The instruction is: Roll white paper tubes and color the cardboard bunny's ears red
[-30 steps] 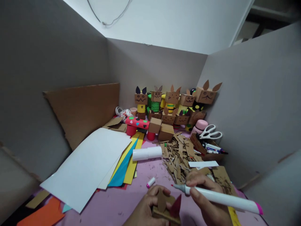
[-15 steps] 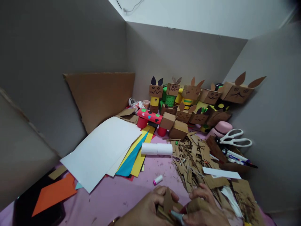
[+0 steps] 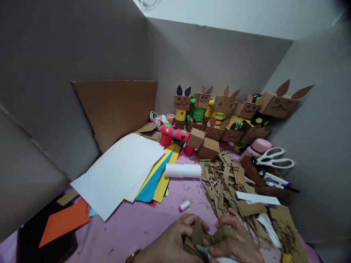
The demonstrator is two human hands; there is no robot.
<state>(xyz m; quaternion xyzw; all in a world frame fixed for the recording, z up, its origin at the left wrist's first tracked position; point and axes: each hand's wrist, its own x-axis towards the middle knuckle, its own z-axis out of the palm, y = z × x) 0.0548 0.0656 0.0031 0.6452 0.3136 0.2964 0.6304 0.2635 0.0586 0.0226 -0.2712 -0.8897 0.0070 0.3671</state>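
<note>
My left hand (image 3: pixel 175 237), at the bottom edge of the head view, is closed around a folded piece of brown cardboard (image 3: pixel 196 233) with a pointed ear-like tip sticking up. Close beside it, my right hand (image 3: pixel 236 239) grips a white tool with a tapered grey tip (image 3: pixel 202 250); its kind is not clear. The tip lies against the cardboard, with a small red spot near its end. Another curved bit of cardboard (image 3: pixel 225 233) shows between the right fingers. The lower parts of both hands are cut off by the frame.
A small white cap with a pink end (image 3: pixel 184 206) and a white paper roll (image 3: pixel 183 170) lie ahead. White sheets (image 3: pixel 120 171) cover coloured paper at left. Cardboard scraps (image 3: pixel 222 182) and white-handled scissors (image 3: pixel 274 160) are at right. Cardboard animal figures (image 3: pixel 181 104) stand behind.
My right hand has shifted slightly left, closer to my left hand, and more of the white tool shows below it. The view has tilted slightly.
</note>
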